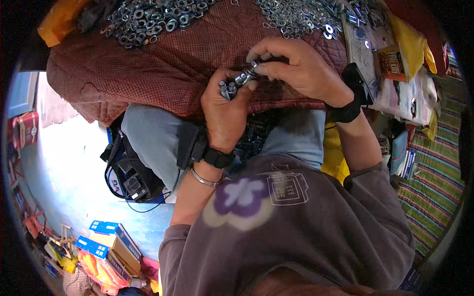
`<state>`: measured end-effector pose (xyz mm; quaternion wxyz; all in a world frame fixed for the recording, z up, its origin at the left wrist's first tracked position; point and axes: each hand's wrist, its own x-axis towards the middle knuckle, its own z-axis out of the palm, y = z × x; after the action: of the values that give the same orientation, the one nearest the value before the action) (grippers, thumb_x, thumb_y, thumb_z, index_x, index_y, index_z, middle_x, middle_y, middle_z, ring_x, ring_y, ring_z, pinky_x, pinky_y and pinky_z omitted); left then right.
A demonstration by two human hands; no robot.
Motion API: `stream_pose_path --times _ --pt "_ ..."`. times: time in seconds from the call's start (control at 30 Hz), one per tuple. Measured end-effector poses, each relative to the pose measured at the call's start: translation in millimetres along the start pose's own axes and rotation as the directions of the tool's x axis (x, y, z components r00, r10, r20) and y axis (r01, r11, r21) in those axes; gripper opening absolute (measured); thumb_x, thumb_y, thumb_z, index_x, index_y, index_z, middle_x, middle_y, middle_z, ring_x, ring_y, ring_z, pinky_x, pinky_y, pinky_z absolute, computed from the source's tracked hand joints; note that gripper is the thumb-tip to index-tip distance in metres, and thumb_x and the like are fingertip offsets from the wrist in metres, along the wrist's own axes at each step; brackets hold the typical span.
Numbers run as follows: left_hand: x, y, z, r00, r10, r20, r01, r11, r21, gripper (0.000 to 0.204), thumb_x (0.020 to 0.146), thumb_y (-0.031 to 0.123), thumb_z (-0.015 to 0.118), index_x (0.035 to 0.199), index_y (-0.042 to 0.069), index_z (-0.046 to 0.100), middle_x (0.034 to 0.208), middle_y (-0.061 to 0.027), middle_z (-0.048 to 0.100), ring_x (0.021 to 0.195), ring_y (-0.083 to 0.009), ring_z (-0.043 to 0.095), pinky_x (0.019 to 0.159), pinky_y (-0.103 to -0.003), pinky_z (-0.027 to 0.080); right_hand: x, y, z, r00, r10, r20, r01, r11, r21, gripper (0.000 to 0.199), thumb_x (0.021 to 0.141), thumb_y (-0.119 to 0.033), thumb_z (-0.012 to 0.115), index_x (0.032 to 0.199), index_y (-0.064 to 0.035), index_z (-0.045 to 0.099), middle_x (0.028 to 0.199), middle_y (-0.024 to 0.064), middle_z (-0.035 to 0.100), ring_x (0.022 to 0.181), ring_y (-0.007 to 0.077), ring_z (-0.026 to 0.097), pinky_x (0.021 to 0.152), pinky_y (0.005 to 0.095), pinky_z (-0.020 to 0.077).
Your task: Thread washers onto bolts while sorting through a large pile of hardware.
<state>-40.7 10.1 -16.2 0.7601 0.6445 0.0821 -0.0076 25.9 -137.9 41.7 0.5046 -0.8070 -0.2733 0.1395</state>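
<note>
1. Bolts: a small bunch of short metal bolts sits upright in the left hand, heads sticking up above the curled fingers, just in front of the person's chest and over the near edge of the quilted cloth.
2. The left hand is clamped around this bunch, thumb side toward the right hand; a black wrist strap and a thin metal bangle sit on its forearm.
3. The right hand is just beside the left, touching it at the fingertips. Its thumb and fingers pinch a single bolt that lies tilted between the two hands, so this hand is closed on that piece.
4. Whether a nut or washer is on the pinched bolt cannot be told.
5. Beyond the left hand, on the reddish quilted cloth, lies a heap of dark nuts.
6. Beyond the right hand lies a heap of bright washers.
7. Right of the right hand, a black device is strapped at the wrist, and printed packets lie near it.
8. Below and left of the left forearm, blue and yellow boxes rest on the floor.
</note>
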Motion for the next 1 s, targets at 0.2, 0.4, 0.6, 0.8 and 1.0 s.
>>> stream_pose_path --times 0.2,0.4,0.6,0.8,1.0 --pt "0 -5 3 0.996 0.095 -0.003 -0.094 0.996 0.006 0.014 0.075 -0.004 0.063 0.082 0.001 0.053 0.070 0.0008 0.056 0.062 -0.0029 0.046 0.054 -0.020 0.040 -1 -2 -2 0.997 0.078 0.017 -0.070 0.962 -0.265 0.022 0.081 -0.023 0.060 0.078 -0.0007 0.059 0.066 0.0128 0.058 0.060 0.0230 0.056 0.054 0.0327 0.0425" --pt "-1 -2 1 0.997 0.070 0.016 -0.071 0.994 0.081 0.016 0.074 -0.005 0.064 0.084 0.002 0.053 0.075 0.0004 0.057 0.068 -0.0064 0.050 0.063 -0.022 0.042 -6 1 2 0.967 0.247 -0.065 -0.255 0.931 -0.263 0.030 0.083 -0.028 0.059 0.072 -0.0001 0.055 0.063 0.0176 0.052 0.055 0.0259 0.052 0.051 0.0356 0.0398" --pt "-1 -7 2 0.995 0.097 0.036 -0.099 0.994 0.050 0.017 0.074 -0.004 0.065 0.084 0.003 0.053 0.076 0.0013 0.056 0.069 -0.0057 0.049 0.063 -0.021 0.041 -10 1 7 0.991 0.130 -0.043 -0.137 0.949 -0.282 0.015 0.088 -0.015 0.054 0.084 -0.0015 0.058 0.062 0.0003 0.050 0.056 0.0061 0.044 0.050 0.0246 0.0372" --pt "-1 -2 4 0.998 0.058 0.024 -0.059 0.998 0.004 0.016 0.075 -0.005 0.064 0.085 0.002 0.054 0.077 0.0010 0.058 0.070 -0.0056 0.050 0.064 -0.021 0.042 -17 3 11 0.979 0.168 -0.119 -0.156 0.982 0.103 0.020 0.084 -0.019 0.057 0.088 0.0007 0.060 0.065 0.0036 0.058 0.060 0.0110 0.052 0.054 0.0275 0.0427" --pt "0 -4 4 0.995 0.092 0.037 -0.094 0.995 0.041 0.013 0.076 -0.005 0.062 0.083 0.001 0.053 0.073 0.0005 0.058 0.069 -0.0032 0.050 0.061 -0.019 0.042 -18 3 15 0.956 0.262 -0.134 -0.260 0.965 0.036 0.019 0.083 -0.018 0.058 0.088 0.0003 0.061 0.068 0.0055 0.059 0.062 0.0094 0.053 0.056 0.0254 0.0426"
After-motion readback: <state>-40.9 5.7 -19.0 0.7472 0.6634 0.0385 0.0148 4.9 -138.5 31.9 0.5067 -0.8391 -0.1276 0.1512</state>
